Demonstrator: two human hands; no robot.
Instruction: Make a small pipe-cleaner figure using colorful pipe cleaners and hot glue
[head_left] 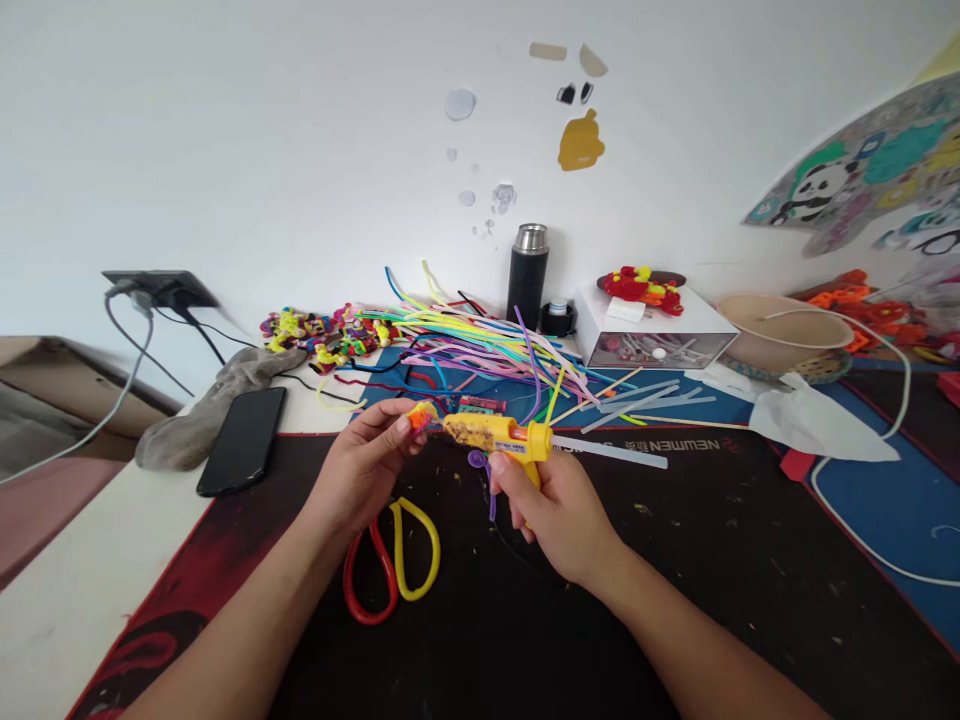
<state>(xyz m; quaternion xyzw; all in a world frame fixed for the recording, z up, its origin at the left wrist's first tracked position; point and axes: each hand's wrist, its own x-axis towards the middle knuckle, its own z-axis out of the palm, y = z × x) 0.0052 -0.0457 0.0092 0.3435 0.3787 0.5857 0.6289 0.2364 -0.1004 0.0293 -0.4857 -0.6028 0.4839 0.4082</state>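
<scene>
My left hand (382,445) pinches a small orange and yellow fuzzy piece (423,415) between thumb and fingers. Wrapped round the handle of a yellow glue gun (487,437) is my right hand (544,495). The gun's nozzle points left, close to the fuzzy piece; whether they touch I cannot tell. A clear glue stick (615,452) juts from the gun's back end. Below my hands lie scissors with a red and a yellow handle (417,550). A purple curled strip (492,500) hangs or lies just under the gun; its upper part is partly hidden.
Colourful pipe cleaners (480,340) are piled behind my hands. A black phone (242,440) lies at left. At the back stand a black flask (528,275), a white box (652,325) and a beige bowl (784,335). Loose glue sticks (652,400) and a white cable (840,530) lie at right.
</scene>
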